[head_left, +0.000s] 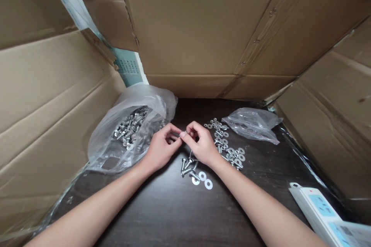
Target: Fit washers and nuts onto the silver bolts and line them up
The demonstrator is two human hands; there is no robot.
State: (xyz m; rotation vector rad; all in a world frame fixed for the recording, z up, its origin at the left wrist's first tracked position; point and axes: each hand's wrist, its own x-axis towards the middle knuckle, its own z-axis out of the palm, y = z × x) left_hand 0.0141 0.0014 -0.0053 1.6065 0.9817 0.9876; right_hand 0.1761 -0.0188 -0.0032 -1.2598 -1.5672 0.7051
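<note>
My left hand point(164, 144) and my right hand point(202, 142) meet fingertip to fingertip above the table. Both are closed in a pinch on a small shiny metal fastener point(186, 132), mostly hidden by the fingers; its exact kind does not show. Just below the hands lie several loose bolts point(188, 164), with flat washers point(208, 184) in front of them. Beside my right hand spreads a pile of nuts, washers and bolts point(228, 154). To the left of my left hand, an open clear plastic bag point(100, 139) holds a heap of bolts point(131, 127).
A second clear plastic bag point(252, 123) lies flat at the back right of the dark table point(162, 208). A white and blue power strip point(319, 204) sits at the front right. Cardboard walls point(203, 23) surround the table at the back and both sides.
</note>
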